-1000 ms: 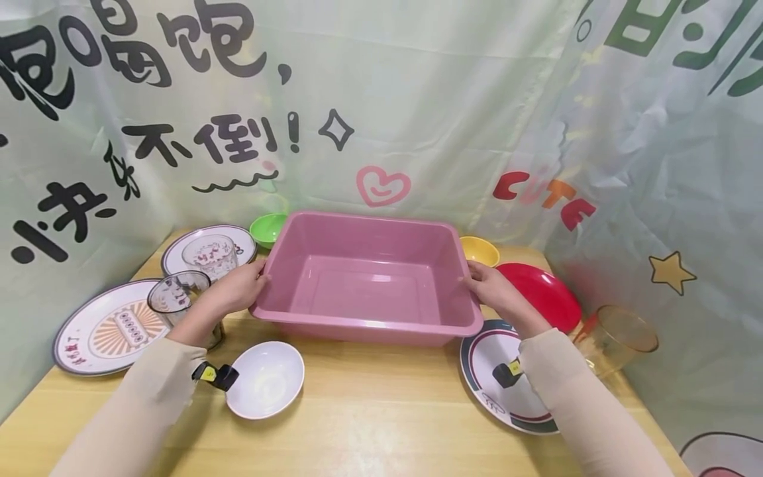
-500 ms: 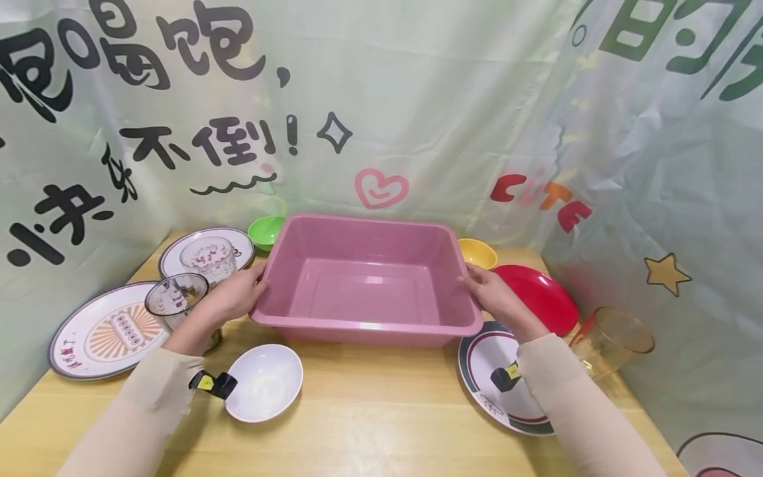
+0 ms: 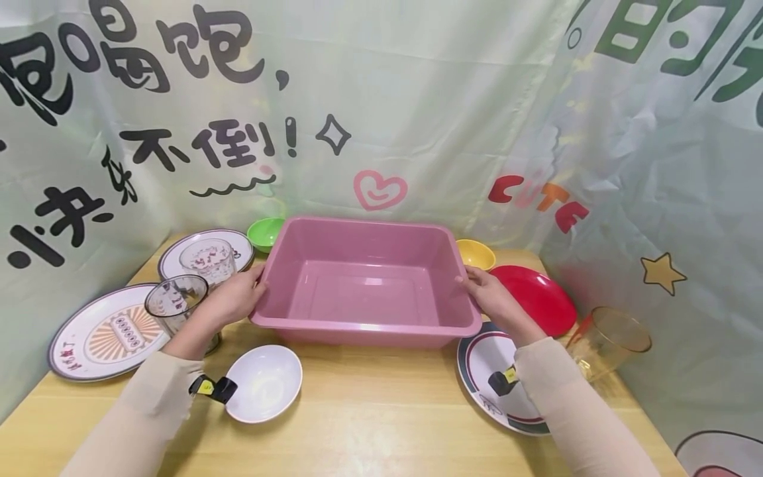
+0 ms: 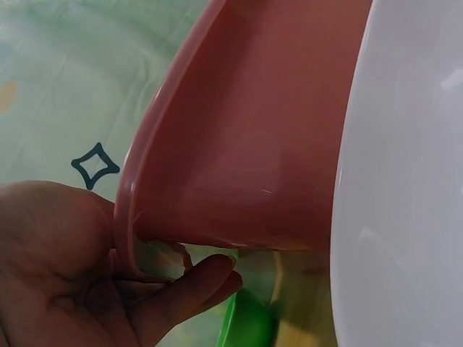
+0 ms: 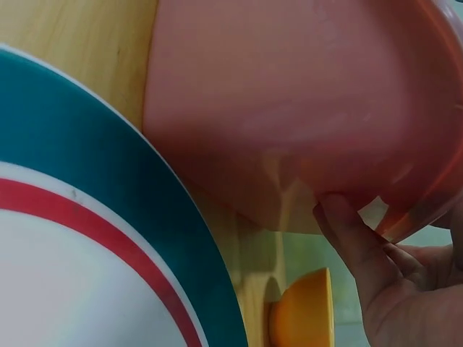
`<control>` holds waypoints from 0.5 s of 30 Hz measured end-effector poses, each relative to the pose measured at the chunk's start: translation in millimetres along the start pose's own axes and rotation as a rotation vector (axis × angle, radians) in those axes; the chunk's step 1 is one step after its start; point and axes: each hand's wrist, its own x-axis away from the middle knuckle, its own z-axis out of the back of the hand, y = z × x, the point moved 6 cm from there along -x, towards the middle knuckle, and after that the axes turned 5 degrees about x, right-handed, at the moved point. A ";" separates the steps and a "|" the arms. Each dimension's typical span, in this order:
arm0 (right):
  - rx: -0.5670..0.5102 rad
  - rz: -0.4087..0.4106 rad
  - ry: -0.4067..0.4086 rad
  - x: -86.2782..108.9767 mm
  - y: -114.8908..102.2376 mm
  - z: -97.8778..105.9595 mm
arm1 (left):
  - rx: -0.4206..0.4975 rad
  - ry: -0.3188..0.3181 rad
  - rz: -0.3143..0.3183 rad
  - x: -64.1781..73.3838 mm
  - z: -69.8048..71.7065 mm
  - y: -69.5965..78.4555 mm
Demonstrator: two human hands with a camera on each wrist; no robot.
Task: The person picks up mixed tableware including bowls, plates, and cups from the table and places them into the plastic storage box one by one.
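Observation:
A pink rectangular plastic basin stands on the wooden table, its inside bare. My left hand grips its left rim, and my right hand grips the right rim. In the left wrist view, the left hand has the rim between thumb and fingers. From the right wrist, the hand shows a digit against the basin's outer wall beneath the rim. Just in front of the left forearm lies a white bowl. A white plate with a dark patterned rim sits below the right wrist.
At left are two white printed plates, a clear patterned glass and a dark-rimmed glass. A green bowl and a yellow bowl flank the basin. Rightward are a red plate and an amber glass. Printed cloth hangs behind.
The head view has shifted slightly. Both hands keep their hold on the basin, which stays in the same place among the dishes.

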 end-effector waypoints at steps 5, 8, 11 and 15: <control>0.025 -0.016 0.012 2.4 2.2 0.2 | -0.022 0.013 -0.006 0.5 0.1 -0.9; 0.030 -0.011 0.005 3.2 2.1 -0.4 | -0.029 0.016 -0.002 1.6 0.6 -0.7; 0.018 0.005 -0.003 4.0 1.1 -1.3 | -0.026 0.019 0.001 2.6 1.3 -0.7; 0.001 0.017 -0.015 5.7 0.7 -1.8 | -0.022 0.028 -0.004 3.7 1.6 -1.8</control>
